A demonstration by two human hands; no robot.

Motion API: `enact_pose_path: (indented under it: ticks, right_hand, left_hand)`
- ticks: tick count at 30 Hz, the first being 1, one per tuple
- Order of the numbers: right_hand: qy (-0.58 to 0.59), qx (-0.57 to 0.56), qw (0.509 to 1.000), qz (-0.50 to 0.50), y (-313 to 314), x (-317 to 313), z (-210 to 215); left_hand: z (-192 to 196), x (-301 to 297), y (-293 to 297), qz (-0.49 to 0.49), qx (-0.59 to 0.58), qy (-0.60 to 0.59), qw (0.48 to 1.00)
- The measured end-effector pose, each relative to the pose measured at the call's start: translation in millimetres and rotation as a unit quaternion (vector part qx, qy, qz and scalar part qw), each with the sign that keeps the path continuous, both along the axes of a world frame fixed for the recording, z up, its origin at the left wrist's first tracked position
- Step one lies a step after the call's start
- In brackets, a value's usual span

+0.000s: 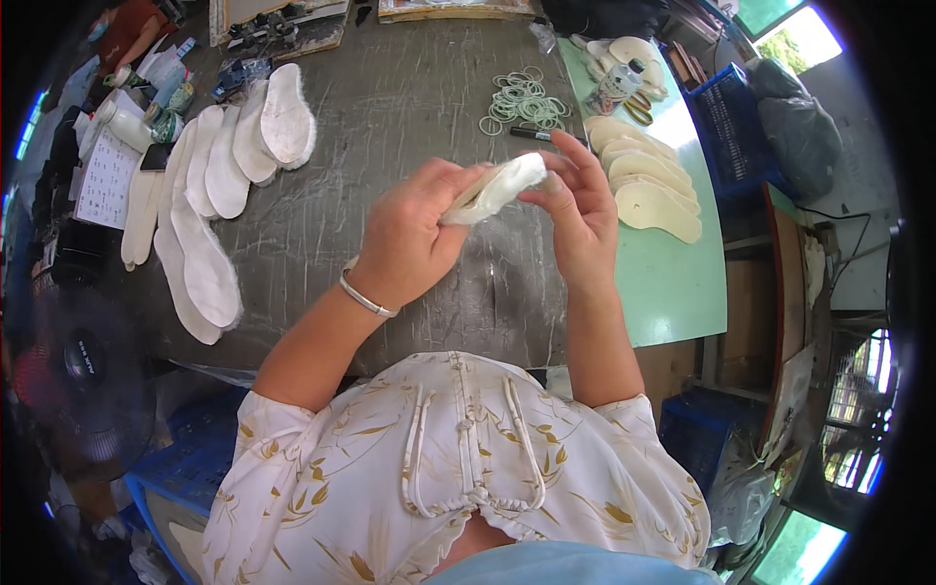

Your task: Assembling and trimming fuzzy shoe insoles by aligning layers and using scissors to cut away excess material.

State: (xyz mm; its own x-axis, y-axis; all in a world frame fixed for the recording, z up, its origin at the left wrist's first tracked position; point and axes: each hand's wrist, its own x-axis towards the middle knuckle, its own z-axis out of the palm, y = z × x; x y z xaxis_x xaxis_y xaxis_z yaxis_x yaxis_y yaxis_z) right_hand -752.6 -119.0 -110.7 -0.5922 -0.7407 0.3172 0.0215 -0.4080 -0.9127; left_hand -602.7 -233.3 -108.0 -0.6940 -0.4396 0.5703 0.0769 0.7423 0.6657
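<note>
Your left hand [414, 224] gripped the folded, fleecy white pad [502, 191] | your right hand [585, 224] curved at its right end, grip untellable | likely light, soft; edges suited pinching

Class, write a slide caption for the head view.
Left hand holds a fluffy white piece, right hand at its end, above a dark table with white insoles.

White bundle [512, 183] fuzzy, perhaps fleece; tabletop [400, 107] scratched.

From the wearer's head, one fisheye view looks down and forward, the patterned shirt [356, 458] close at six o'clock, the bench [409, 107] spreading toward twelve.
</note>
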Motion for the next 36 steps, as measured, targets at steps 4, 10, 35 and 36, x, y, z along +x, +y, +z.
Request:
enact_pose_path:
  ticks: [4, 10, 35, 36]
  right_hand:
    - [0.016, 0.115, 0.993, 0.001, 19, -5, -10]
    - [0.473, 0.035, 0.877, -0.081, 16, -5, 24]
    - [0.221, 0.054, 0.954, -0.194, 9, 2, -11]
    - [0.218, 0.126, 0.957, -0.143, 19, 7, -12]
  left_hand:
    - [-2, 1, -3, 0.057, -0.078, -0.015, 0.995]
    - [-12, 3, 1, 0.013, -0.049, -0.113, 0.992]
    - [-27, 5, 8, 0.077, -0.071, -0.086, 0.991]
    - [-25, 5, 6, 0.076, -0.076, -0.086, 0.99]
